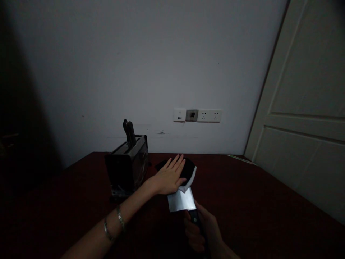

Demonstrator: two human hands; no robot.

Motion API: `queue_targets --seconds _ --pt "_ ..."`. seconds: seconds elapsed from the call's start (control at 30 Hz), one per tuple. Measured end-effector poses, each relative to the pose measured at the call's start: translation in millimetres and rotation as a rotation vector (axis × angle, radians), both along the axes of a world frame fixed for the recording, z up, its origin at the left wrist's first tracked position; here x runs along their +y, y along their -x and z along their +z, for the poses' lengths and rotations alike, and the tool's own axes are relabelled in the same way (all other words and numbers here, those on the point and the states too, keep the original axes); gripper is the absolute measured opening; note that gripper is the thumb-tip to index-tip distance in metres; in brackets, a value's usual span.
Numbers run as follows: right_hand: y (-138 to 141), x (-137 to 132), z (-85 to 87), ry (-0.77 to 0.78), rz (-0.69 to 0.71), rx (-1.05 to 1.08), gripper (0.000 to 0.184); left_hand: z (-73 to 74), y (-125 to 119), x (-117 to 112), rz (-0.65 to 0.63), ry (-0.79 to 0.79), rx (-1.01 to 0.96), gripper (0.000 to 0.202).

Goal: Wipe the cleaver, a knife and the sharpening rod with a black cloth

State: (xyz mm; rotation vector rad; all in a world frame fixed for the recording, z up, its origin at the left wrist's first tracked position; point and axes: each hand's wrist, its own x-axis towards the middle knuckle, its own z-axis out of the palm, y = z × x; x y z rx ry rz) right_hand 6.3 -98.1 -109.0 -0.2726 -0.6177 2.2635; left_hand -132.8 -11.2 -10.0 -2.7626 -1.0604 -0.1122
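Note:
My right hand point(201, 230) is wrapped round the black handle of a cleaver point(182, 200), whose broad shiny blade points away from me. Over the far part of the blade lies a black cloth point(191, 169) with a white edge. My left hand point(171, 176) rests flat on that cloth, fingers stretched out and pressing nothing between them. The cloth hides the blade's far end. Left of the hands stands a dark knife block point(126, 165) with a couple of black handles point(129, 132) sticking up from its top.
The dark red table point(223, 187) runs back to a pale wall point(161, 72). Sockets and a switch point(198, 115) are set in the wall. A white panelled door point(304, 136) borders the table's right side. The room is dim.

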Motion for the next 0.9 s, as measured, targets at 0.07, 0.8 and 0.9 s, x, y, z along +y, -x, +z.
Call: queue_targets --seconds 0.07,0.8,0.9 --pt "-4.0 -0.9 3.2 -0.001 -0.028 -0.016 0.035 -1.6 -4.8 -10.4 -0.037 -0.034 -0.001 0.065" --pt "-7.2 -15.8 8.8 -0.022 -0.1 -0.127 0.044 24.7 8.2 -19.5 0.005 -0.162 -0.029 0.063" --pt "-4.8 -16.7 7.2 -0.038 -0.123 -0.162 0.045 28.1 12.5 -16.4 0.019 -0.147 -0.038 0.063"
